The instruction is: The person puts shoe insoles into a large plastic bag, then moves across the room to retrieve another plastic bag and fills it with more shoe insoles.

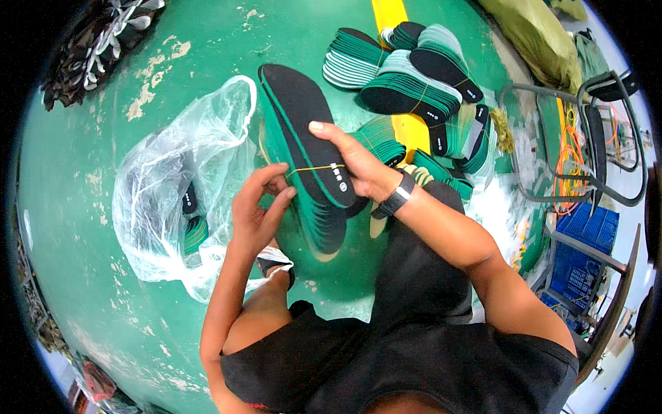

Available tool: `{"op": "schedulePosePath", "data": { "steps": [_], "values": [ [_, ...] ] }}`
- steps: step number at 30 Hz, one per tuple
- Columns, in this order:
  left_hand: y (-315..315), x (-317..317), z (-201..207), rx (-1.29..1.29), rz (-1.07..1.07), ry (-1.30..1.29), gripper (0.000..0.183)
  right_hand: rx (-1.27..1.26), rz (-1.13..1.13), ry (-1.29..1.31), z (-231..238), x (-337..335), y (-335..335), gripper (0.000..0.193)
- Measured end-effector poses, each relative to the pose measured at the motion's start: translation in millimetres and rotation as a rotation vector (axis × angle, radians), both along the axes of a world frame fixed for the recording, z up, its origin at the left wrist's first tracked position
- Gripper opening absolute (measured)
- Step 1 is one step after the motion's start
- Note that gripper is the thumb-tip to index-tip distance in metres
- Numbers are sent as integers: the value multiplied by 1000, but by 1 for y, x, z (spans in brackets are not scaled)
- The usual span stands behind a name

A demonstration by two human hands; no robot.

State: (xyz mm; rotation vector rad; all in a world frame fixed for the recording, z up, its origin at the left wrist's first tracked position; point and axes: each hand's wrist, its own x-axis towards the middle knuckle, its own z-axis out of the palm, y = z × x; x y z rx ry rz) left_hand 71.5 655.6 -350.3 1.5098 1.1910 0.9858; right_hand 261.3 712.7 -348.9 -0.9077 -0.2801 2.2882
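A bundle of black-topped green insoles (298, 103) is held up over the floor in front of me. My right hand (358, 164) is closed round its right side, with the thumb lying on the black top face. A thin yellow rubber band (314, 168) crosses the bundle. At the bundle's left edge my left hand (258, 207) has its fingers curled, the fingertips at the end of the band. To the left, a clear plastic bag (155, 200) lies with its mouth spread, and more insoles (196, 233) show through it.
Several banded insole bundles (407, 86) are heaped ahead on the right, across a yellow floor stripe (390, 12). Further right stand a grey metal-framed chair (610, 193) and blue crates (586, 234). A dark pile (89, 55) lies at the far left.
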Motion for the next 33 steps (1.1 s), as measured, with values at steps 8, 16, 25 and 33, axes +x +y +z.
{"op": "schedulePosePath", "data": {
  "steps": [8,16,25,33],
  "values": [
    [-18,-5,-14,74,74,137,23,41,139,-38,-17,-2,-12,43],
    [-21,-9,-17,377,65,515,17,135,174,-330,-18,-9,-25,53],
    [-7,-28,-32,223,398,376,9,112,352,-313,-49,-18,-47,56],
    [-22,-18,-58,-334,244,-300,68,348,143,-580,-41,-38,-52,66]
  ]
}}
